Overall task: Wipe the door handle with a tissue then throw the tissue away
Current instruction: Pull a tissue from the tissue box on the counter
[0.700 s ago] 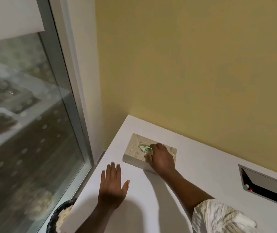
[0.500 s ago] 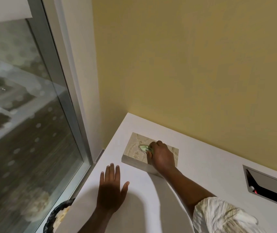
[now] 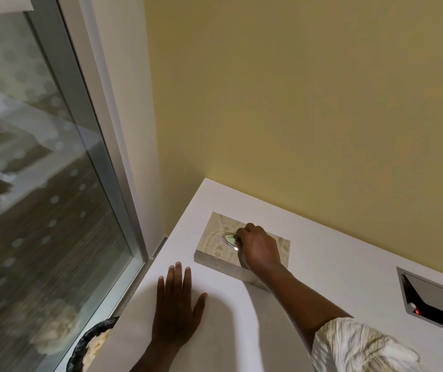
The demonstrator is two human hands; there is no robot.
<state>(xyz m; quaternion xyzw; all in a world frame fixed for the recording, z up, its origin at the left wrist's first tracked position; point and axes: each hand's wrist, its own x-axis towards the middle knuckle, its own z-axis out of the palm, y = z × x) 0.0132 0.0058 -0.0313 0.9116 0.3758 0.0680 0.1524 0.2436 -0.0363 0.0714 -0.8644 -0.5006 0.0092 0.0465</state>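
While reaching into the oval opening of a flat beige floral-patterned tissue box [image 3: 221,242] at centre frame, right hand [image 3: 259,248] with fingers curled together at the slot; whether clamped on a tissue, cannot tell, no tissue visible. Left hand [image 3: 178,304] laid flat, fingers apart, palm down on the white counter [image 3: 322,264] just below the box. Cream crinkled sleeve [image 3: 357,347] at lower right. Recessed silver-framed panel [image 3: 435,299] with a red light at right edge. Black-lined waste bin [image 3: 86,345] holding crumpled paper at lower left, beside the glass window [image 3: 40,183]. Yellow wall [image 3: 309,103] behind.
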